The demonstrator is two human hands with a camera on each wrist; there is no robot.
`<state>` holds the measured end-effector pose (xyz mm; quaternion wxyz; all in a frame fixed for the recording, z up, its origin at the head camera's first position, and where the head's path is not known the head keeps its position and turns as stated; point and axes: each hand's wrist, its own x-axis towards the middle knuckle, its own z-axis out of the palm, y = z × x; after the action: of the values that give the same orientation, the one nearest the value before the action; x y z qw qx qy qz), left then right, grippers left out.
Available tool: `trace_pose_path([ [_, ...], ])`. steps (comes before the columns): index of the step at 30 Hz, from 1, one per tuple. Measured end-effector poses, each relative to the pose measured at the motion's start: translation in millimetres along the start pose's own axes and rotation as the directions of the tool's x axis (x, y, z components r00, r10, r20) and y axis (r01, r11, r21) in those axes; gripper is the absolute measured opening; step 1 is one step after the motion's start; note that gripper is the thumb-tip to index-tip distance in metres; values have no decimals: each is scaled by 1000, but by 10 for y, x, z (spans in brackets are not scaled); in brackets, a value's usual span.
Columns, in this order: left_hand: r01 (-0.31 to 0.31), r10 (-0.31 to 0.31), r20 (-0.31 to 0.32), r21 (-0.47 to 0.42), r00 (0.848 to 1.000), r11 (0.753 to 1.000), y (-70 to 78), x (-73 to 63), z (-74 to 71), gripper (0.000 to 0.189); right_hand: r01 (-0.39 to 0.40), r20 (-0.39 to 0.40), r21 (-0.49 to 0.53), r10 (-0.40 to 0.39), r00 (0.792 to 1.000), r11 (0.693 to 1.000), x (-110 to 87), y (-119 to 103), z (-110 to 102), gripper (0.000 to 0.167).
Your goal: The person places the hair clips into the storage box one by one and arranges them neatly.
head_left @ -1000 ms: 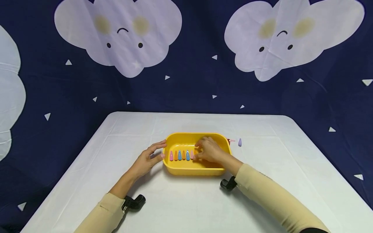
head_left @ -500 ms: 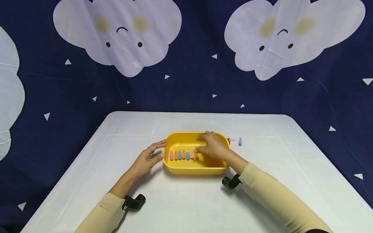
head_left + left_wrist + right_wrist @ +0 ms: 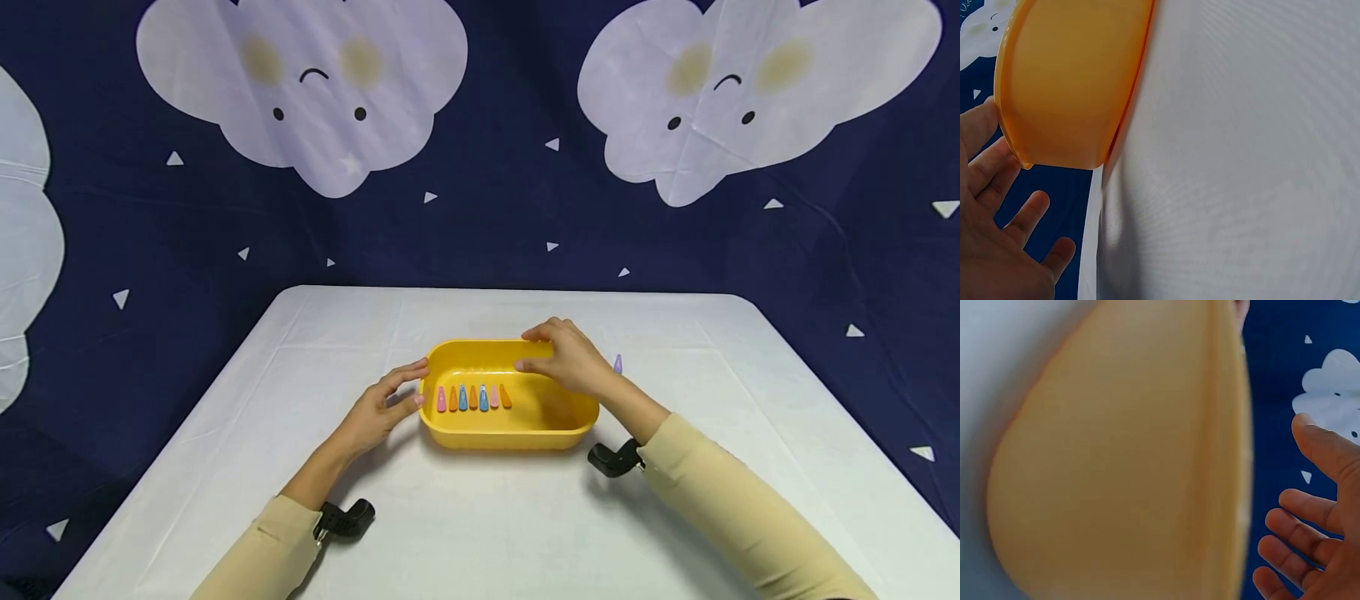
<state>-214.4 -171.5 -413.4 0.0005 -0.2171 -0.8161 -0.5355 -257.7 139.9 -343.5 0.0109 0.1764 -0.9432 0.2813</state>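
Observation:
A yellow plastic tub [image 3: 498, 440] stands on the white table, with a row of small snap hair clips in pink, orange and blue lying inside. An orange hair clip [image 3: 506, 396] forms the right end of that row; a pink hair clip [image 3: 441, 400] forms the left end. My left hand [image 3: 382, 414] touches the tub's left rim with thumb and fingertips, its other fingers spread free. Above the tub's right half my right hand [image 3: 570, 358] hovers with relaxed fingers and nothing between them. Beyond the right wrist shows a purple hair clip [image 3: 618, 364], partly hidden.
White cloth covers the table [image 3: 480, 525]. Behind it hangs a dark blue backdrop [image 3: 495, 250] printed with clouds and small triangles. A black wrist camera [image 3: 615, 458] sits on the right wrist, close to the tub's near right corner.
My right hand has lifted away from the orange clip at the row's right end and moved right and back. That clip now lies uncovered. The left hand has not moved.

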Motion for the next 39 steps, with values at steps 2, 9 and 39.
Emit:
trace_pose_path([
  [2,2,-2,1,3,1000,1000,3,1,0,41,-1,-7,3,1,1000,1000,-6,24,-47,53],
  [9,2,-2,4,4,1000,1000,8,-1,-2,42,-11,-29,22,11,1000,1000,-42,129,-218,57],
  [39,15,-15,5,8,1000,1000,-1,7,0,42,-82,-146,34,86,986,996,-125,852,-548,60],
])
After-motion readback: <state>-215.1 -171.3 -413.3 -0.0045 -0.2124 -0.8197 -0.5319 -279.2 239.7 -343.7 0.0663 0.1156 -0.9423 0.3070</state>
